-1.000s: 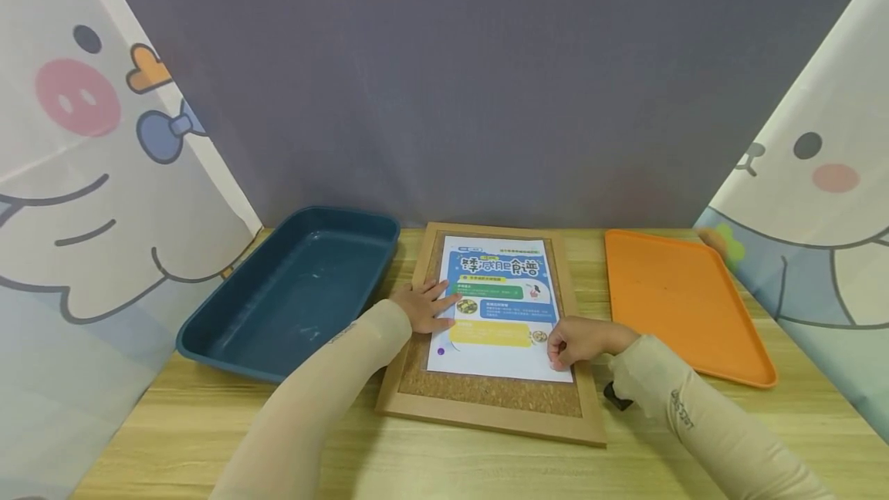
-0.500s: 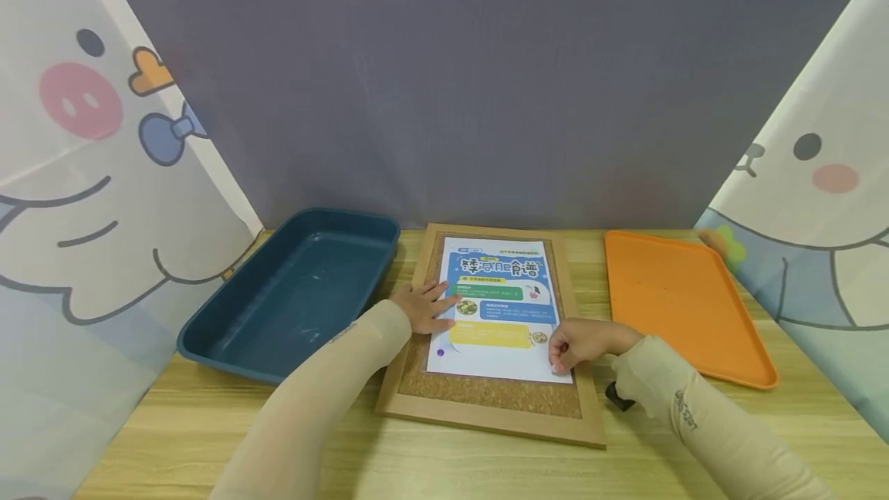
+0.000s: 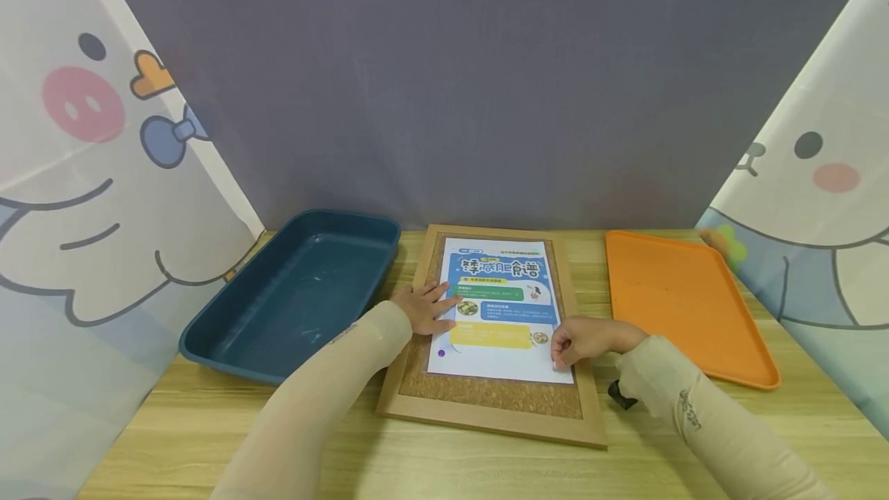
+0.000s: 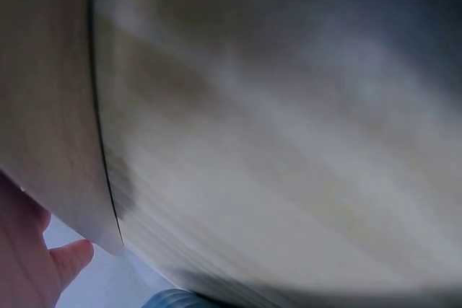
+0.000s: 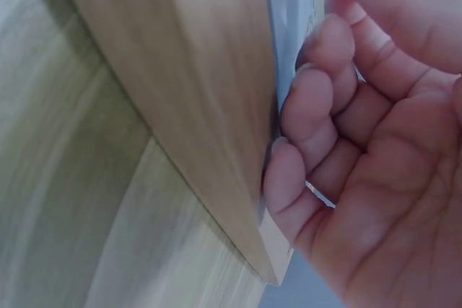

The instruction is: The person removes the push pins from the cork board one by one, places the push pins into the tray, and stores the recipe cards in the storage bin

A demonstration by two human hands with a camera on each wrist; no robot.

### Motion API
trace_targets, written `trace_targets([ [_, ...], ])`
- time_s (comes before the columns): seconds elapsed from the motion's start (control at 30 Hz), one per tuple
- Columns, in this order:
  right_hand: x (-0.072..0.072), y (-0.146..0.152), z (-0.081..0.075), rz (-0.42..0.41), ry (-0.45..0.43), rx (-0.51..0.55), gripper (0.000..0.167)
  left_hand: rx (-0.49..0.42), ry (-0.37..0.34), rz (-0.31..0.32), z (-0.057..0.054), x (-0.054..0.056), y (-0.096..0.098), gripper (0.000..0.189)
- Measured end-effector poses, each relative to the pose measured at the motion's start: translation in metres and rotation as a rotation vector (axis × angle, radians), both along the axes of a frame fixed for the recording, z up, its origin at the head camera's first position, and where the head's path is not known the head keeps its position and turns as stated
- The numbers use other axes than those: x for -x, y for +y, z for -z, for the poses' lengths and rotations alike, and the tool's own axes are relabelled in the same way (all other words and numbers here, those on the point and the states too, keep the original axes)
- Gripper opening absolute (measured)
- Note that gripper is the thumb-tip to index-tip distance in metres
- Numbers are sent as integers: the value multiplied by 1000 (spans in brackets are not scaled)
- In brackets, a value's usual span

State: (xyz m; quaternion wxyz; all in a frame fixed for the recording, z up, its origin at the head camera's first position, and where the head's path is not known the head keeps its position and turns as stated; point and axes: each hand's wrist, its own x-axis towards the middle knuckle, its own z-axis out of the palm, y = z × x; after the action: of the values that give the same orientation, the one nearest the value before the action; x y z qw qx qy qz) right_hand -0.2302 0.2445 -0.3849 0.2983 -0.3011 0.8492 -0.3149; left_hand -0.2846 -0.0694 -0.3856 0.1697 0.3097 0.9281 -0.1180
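A printed poster sheet (image 3: 500,361) lies on a wood-framed corkboard (image 3: 486,396) in the middle of the table. A small purple push pin (image 3: 441,353) shows at the sheet's lower left corner. My left hand (image 3: 424,309) rests flat with spread fingers across the board's left frame and the sheet's edge. In the left wrist view only part of that hand (image 4: 36,257) shows. My right hand (image 3: 579,338) is at the sheet's lower right, its thumb and forefinger pinched together at the paper. The right wrist view shows its curled fingers (image 5: 307,110); what the fingertips pinch is hidden.
A deep dark-blue tray (image 3: 229,365) stands left of the board, close to the left forearm. To the right lies a flat orange tray (image 3: 681,307). A grey panel (image 3: 444,83) closes off the back, and cartoon-printed sheets flank both sides.
Both hands hold nearly the same places. The right hand's fingertips shift only slightly at the sheet's lower right corner; sheet and board stay put.
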Motion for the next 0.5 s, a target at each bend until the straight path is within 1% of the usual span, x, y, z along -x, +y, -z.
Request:
trace_targets([
  [0.1,0,1,-1,5,12,8,9,6,1,1,0,1,0,62],
  [0.3,-1,4,-3,44,51,21,12,3,-1,2,0,2,0,62],
  [0.5,-2,9,-6,69,56,41,12,2,-4,-1,2,3,-1,63],
])
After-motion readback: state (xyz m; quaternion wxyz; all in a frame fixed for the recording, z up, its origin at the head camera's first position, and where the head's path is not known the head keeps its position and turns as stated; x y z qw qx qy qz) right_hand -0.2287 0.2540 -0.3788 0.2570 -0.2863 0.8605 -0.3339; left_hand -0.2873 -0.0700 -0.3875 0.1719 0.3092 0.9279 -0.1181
